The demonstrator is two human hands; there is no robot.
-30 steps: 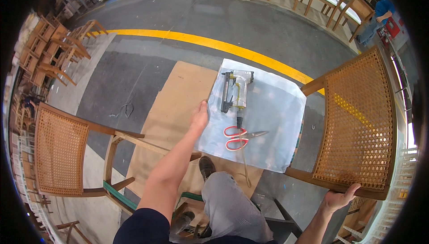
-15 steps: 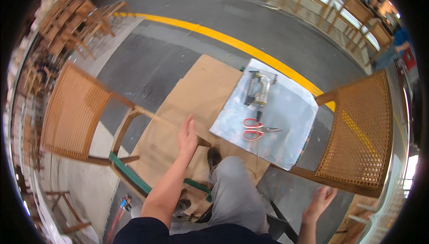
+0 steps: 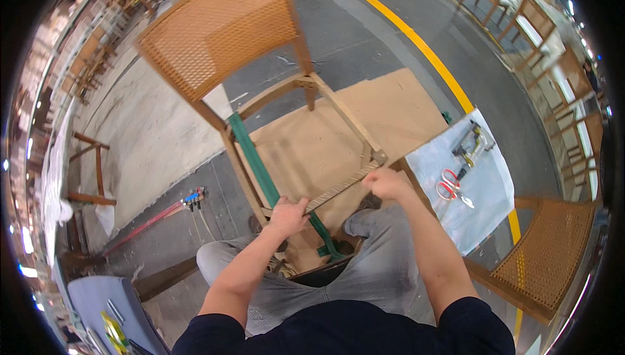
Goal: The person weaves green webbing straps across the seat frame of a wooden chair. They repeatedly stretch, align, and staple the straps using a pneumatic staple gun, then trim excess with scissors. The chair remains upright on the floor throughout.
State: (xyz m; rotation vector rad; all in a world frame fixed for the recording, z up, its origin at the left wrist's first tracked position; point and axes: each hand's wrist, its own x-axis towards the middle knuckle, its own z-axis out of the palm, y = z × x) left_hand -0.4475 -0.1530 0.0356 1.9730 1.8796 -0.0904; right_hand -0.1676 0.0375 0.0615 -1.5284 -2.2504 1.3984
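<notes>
Your left hand (image 3: pixel 288 218) has its fingers curled over the striped front rail (image 3: pixel 342 187) of the open-seated chair (image 3: pixel 228 36), near the rail's left end, gripping it. Your right hand (image 3: pixel 386 184) is at the same rail near its right corner, fingers bent inward; cannot tell whether they pinch anything. The chair stands just ahead of both sets of fingers, its cane back farthest off, ahead and left. A green strip (image 3: pixel 254 160) runs from the left fingers toward that back. Cardboard (image 3: pixel 410 101) lies below and beyond the fingers. Right of the right fingers: a pale seat (image 3: pixel 485 221) bearing scissors (image 3: pixel 448 187) with red-and-white handles, nearer, and a staple gun (image 3: pixel 473 143), farther. Well left of the left fingers: a hose (image 3: pixel 146 225) with a blue fitting (image 3: pixel 194 195).
</notes>
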